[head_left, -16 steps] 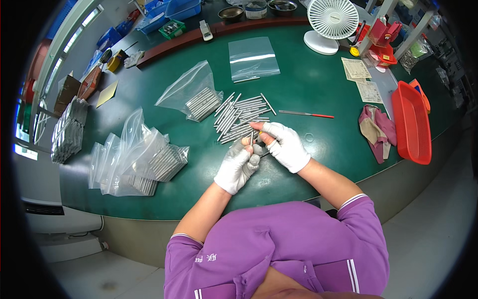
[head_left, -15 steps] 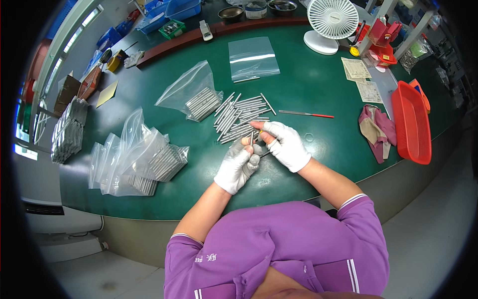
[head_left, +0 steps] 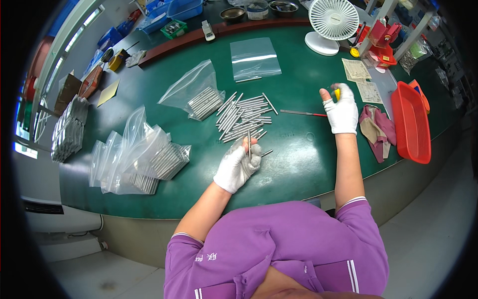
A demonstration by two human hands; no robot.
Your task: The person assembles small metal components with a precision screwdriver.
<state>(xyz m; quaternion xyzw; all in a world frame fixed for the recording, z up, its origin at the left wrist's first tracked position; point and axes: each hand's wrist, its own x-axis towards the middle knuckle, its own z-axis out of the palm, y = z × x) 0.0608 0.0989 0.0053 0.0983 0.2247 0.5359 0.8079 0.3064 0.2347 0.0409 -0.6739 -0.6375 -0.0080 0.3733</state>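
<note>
My left hand [head_left: 236, 167], in a white fingerless glove, is closed around a slim metal rod [head_left: 249, 144] that stands nearly upright between thumb and fingers. Another rod [head_left: 267, 153] shows beside those fingers; whether the hand holds it I cannot tell. A loose pile of metal rods [head_left: 243, 113] lies just beyond. My right hand [head_left: 343, 110], gloved the same way, is held off to the right with thumb and fingers apart. Something small and yellow [head_left: 337, 93] shows at its fingers. Near its wrist side is a flat file [head_left: 301, 113], its red handle partly covered by the hand.
Clear bags of rods [head_left: 144, 164] lie at left; another bag [head_left: 201, 99] sits by the pile. A flat clear bag [head_left: 255, 57] lies beyond. At right are a fan [head_left: 332, 20], paper slips [head_left: 356, 70], a pink-and-beige cloth [head_left: 377, 129] and a red tray [head_left: 412, 124].
My right hand has left the rod held in the left hand and moved right, over the file's handle end. My left hand stays in place with its rod upright.
</note>
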